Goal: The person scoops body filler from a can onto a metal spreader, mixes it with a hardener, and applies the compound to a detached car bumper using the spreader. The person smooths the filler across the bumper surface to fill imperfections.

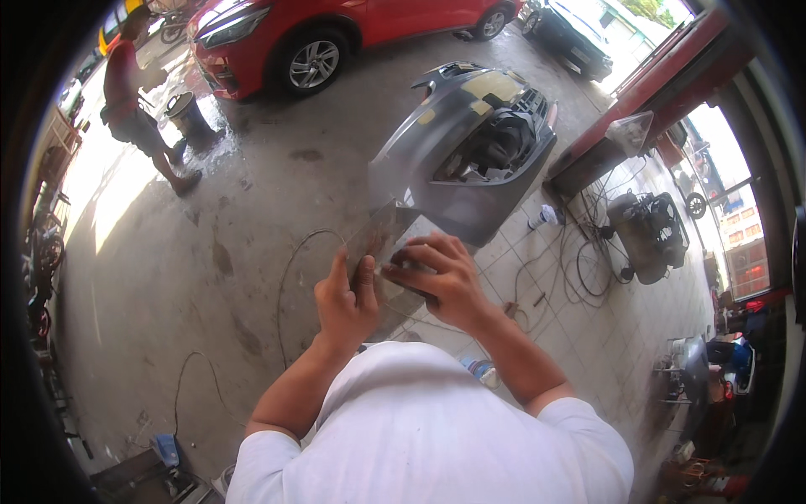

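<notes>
My left hand is closed on a thin, flat grey plate with brownish smears, its thumb lying across the face. Close beside it, my right hand has curled fingers around a paler flat piece whose edge shows above the knuckles. The two flat pieces meet or overlap between my hands; I cannot tell which. Just beyond them stands a grey car bumper with yellowish patches on its upper part and a dark grille opening.
A red car is parked ahead, a dark car at far right. A person stands by a drum at left. Right of the bumper are a red post, an air compressor and loose hoses on tiles.
</notes>
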The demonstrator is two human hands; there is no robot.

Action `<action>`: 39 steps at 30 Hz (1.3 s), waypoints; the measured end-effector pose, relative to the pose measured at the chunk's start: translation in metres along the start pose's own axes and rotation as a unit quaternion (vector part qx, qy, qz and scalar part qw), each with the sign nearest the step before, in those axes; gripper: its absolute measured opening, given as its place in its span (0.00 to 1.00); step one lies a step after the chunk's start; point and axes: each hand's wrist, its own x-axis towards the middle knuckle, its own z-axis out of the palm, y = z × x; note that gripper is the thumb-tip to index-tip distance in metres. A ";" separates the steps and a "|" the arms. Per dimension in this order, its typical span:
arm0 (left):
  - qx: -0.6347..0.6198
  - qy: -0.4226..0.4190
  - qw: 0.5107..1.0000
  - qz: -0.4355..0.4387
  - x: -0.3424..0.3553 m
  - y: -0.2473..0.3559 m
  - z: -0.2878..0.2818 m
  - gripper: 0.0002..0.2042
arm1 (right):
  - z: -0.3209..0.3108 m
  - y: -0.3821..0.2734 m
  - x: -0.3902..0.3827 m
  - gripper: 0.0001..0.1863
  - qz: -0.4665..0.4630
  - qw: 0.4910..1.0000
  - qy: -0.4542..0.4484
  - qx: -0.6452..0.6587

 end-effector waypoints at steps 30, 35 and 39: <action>-0.002 -0.024 1.000 0.011 0.023 0.028 -0.011 0.10 | -0.022 -0.009 -0.018 0.32 0.027 0.996 0.072 -0.040; -0.024 -0.011 0.999 0.017 0.043 0.020 -0.017 0.10 | -0.002 -0.005 -0.033 0.30 -0.031 0.998 -0.027 -0.049; 0.004 -0.060 0.997 0.057 0.032 0.036 -0.021 0.10 | -0.010 -0.004 -0.021 0.32 -0.007 0.997 0.075 -0.032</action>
